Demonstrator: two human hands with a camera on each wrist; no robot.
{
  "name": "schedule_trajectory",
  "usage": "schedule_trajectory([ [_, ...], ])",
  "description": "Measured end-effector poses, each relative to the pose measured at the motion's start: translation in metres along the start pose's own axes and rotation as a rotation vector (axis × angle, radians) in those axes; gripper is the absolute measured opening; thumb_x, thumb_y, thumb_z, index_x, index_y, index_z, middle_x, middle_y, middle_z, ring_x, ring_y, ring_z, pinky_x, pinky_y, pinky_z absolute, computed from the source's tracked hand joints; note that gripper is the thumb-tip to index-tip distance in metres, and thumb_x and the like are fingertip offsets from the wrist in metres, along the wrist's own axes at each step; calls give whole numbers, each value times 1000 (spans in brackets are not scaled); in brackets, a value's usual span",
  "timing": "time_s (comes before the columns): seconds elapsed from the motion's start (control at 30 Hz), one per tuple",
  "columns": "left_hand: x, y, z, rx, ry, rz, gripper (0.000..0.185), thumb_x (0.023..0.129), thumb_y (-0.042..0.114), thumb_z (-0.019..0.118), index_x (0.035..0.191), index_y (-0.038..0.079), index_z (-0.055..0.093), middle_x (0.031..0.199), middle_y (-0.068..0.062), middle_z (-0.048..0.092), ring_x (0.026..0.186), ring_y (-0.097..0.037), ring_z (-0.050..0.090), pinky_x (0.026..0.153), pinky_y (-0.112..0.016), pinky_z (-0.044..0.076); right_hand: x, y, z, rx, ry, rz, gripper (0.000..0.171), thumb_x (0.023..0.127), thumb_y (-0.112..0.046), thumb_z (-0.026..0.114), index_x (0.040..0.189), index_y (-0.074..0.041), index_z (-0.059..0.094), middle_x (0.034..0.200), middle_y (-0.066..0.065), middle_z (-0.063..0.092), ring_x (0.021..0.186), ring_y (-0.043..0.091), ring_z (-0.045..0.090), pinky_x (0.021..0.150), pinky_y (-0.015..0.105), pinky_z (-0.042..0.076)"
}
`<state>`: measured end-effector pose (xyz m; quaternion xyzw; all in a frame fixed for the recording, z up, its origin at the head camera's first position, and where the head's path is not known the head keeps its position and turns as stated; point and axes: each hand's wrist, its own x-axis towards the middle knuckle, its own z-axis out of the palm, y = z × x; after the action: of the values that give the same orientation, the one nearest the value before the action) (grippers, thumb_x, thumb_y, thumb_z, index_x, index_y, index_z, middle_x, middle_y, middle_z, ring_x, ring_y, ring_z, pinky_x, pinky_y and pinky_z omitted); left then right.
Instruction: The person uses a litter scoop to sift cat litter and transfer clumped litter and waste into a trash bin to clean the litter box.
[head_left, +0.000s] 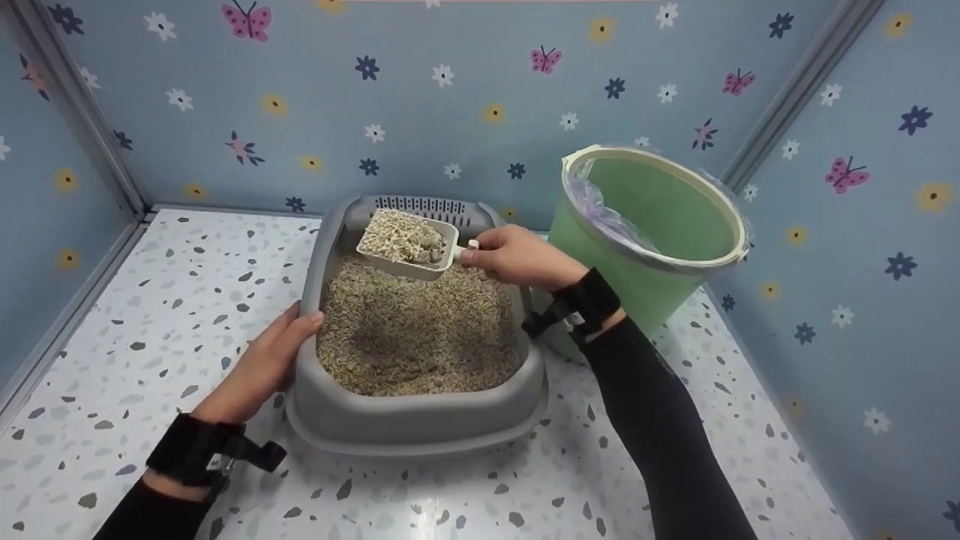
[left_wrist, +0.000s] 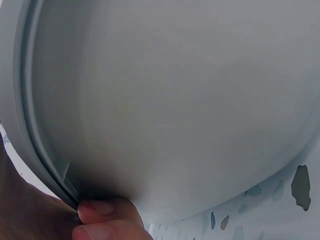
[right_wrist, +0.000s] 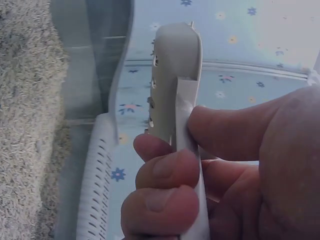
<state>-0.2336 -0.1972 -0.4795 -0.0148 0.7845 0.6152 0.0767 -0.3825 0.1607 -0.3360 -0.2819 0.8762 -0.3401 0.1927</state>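
Note:
A grey litter box (head_left: 420,424) full of tan pellet litter (head_left: 420,322) stands on the floor in the head view. At its left rim is my left hand (head_left: 266,360), thumb over the top; in the left wrist view its fingertips (left_wrist: 107,215) curl under the rim. My right hand (head_left: 525,259) grips the handle of a pale litter scoop (head_left: 446,259), held above the back of the box and heaped with litter. In the right wrist view the fingers wrap round the handle, and the slotted scoop head (right_wrist: 175,65) shows from behind, its load hidden.
A green bin (head_left: 622,281) with a pale rim and a thin purple-tinted liner bag (head_left: 604,214) stands right of the box, behind my right forearm. Blue flowered wall panels (head_left: 420,97) enclose the back and sides. The floor (head_left: 172,300) is white with grey specks.

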Motion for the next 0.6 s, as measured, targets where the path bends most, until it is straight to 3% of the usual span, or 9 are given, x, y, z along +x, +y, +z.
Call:
schedule_trajectory([
  [0.17, 0, 1, 1, -19, -9, 15, 89, 114, 66, 45, 180, 20, 8, 165, -35, 43, 128, -44, 67, 100, -44, 58, -12, 5, -5, 18, 42, -26, 36, 112, -45, 68, 89, -18, 68, 70, -7, 49, 58, 10, 39, 55, 26, 31],
  [0.33, -2, 2, 0, 3, -2, 3, 90, 112, 69, 45, 180, 23, 9, 162, -35, 47, 119, -43, 71, 93, -44, 61, -26, 7, -6, -34, 89, -42, 32, 111, -47, 70, 100, -17, 70, 76, -4, 56, 64, 13, 47, 60, 30, 40],
  [0.47, -3, 3, -1, 13, 0, 9, 90, 112, 70, 44, 180, 22, 9, 163, -35, 46, 121, -43, 71, 96, -43, 58, -33, 8, -7, -52, 114, -59, 28, 111, -43, 71, 110, -16, 71, 83, -1, 64, 69, 15, 53, 62, 31, 45],
  [0.6, -3, 4, 0, 24, 4, 6, 91, 112, 71, 44, 180, 22, 9, 161, -35, 48, 122, -43, 70, 98, -44, 57, -39, 13, -7, -25, 141, -75, 29, 109, -46, 74, 109, -17, 71, 82, 0, 67, 68, 15, 56, 59, 30, 45],
])
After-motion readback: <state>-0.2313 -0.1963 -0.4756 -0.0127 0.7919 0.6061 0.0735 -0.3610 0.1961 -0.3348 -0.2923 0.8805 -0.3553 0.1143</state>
